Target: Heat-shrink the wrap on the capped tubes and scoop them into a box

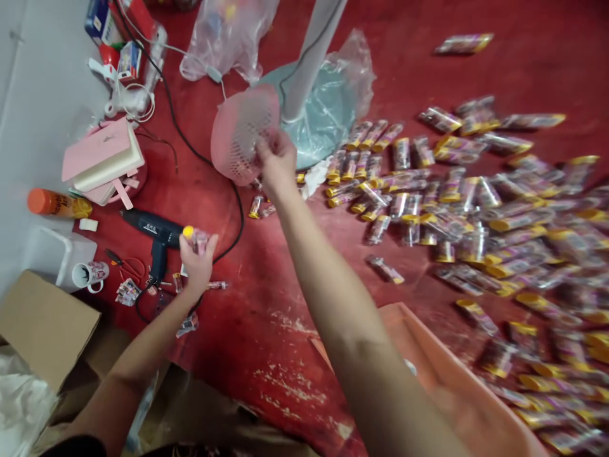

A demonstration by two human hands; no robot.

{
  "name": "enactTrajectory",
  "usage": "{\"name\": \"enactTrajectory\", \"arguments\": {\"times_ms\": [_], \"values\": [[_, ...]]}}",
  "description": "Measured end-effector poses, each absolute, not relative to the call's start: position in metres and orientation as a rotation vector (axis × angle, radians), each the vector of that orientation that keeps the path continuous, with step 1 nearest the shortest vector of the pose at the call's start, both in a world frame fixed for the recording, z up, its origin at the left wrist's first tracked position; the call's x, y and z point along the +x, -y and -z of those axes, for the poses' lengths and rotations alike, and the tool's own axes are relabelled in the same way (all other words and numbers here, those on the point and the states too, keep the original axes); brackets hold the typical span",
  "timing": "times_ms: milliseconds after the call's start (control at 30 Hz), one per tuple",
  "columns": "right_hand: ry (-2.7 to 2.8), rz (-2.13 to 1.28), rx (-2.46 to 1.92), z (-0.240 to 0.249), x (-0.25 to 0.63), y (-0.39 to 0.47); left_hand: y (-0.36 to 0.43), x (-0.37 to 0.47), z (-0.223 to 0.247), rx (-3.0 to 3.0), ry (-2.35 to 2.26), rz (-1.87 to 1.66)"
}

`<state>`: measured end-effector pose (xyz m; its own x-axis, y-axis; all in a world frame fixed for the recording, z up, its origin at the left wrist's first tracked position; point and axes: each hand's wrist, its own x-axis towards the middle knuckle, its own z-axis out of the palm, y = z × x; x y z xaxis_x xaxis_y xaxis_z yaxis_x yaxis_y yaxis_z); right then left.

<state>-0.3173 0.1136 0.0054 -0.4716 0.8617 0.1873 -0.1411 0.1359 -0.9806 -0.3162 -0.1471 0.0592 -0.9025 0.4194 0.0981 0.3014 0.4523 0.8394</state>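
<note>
- At the far left of the frame, a cardboard box (45,324) sits open beside a white mug (90,275), an orange-capped bottle (56,204) and a pink box (102,162) with a hinged lid.
- Left of centre, a dark heat gun (155,230) lies on the red floor (266,298), its black cord (190,146) looping up the frame.
- The left hand (197,261) is raised just right of the heat gun; its fingers curl shut around a small tube (196,239) with a yellow cap and a shiny clear wrap. The tube looks light, rigid and slippery in its film, so a grip around its middle seems safest.
- At upper centre, the right hand (276,162) is stretched out, with finger and thumb pinching the rim of a pink basket (240,133). The basket is thin perforated plastic, round and bowl-shaped; it looks light and a little flexible, best held by its rim.
- Behind it stands a pale fan base (323,120) covered in crinkled clear plastic.
- Across the right half, many wrapped tubes (476,216) lie scattered, glossy, with yellow ends.
- At lower right, an orange tray (451,387) shows a smooth plastic edge.
</note>
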Motion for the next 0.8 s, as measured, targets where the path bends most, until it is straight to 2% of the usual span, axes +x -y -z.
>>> {"name": "enactTrajectory", "arguments": {"times_ms": [167, 300, 367, 467, 533, 667, 800], "values": [[2.223, -1.293, -0.403, -0.065, -0.345, 0.0, 0.236, -0.291, -0.054, 0.461, -2.507, -1.215], [2.398, -1.233, -0.304, -0.056, -0.327, 0.015, 0.254, -0.278, -0.031, 0.501, -2.44, -1.097], [2.332, -1.132, -0.538, -0.042, -0.306, -0.012, 0.25, -0.27, -0.015, 0.587, -2.369, -1.061], [2.36, -0.851, -1.156, -0.024, -0.277, -0.069, 0.23, -0.261, 0.007, 0.894, -2.299, -0.89], [2.459, -0.832, -1.35, -0.013, -0.267, -0.101, 0.213, -0.256, 0.015, 1.197, -2.252, -0.743], [2.431, -1.063, -1.322, 0.0, -0.252, -0.132, 0.186, -0.246, 0.016, 1.45, -2.248, -0.587], [2.186, -1.592, -1.158, 0.003, -0.238, -0.135, 0.176, -0.229, 0.008, 1.336, -2.247, -0.571]]}}
